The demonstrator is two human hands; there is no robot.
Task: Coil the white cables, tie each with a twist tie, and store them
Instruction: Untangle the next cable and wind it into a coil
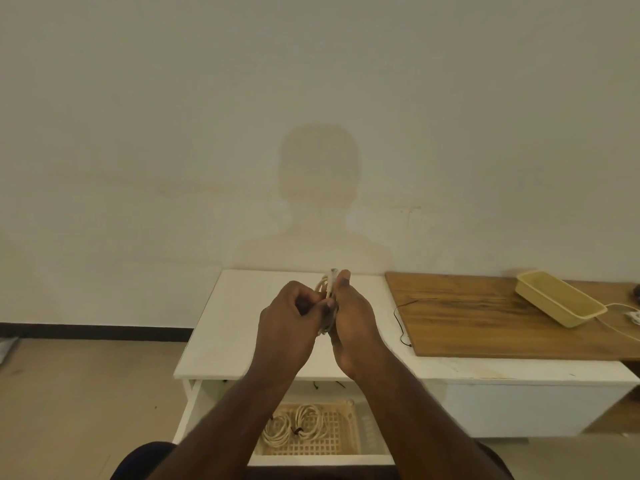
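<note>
A coiled white cable (325,287) is held upright between both hands above the white table (228,327). My right hand (353,323) grips the coil, with its thumb up along the cable's end. My left hand (291,327) pinches at the coil's side; a dark twist tie seems to sit between its fingertips, mostly hidden. Below, in the open drawer, a beige lattice basket (343,434) holds two coiled white cables (294,427), each bound with a dark tie.
A wooden board (485,317) lies on the table's right half with a yellow tray (557,303) on it. A loose black twist tie (403,317) lies at the board's left edge. Another white cable (620,320) trails at the far right. A plain wall stands behind.
</note>
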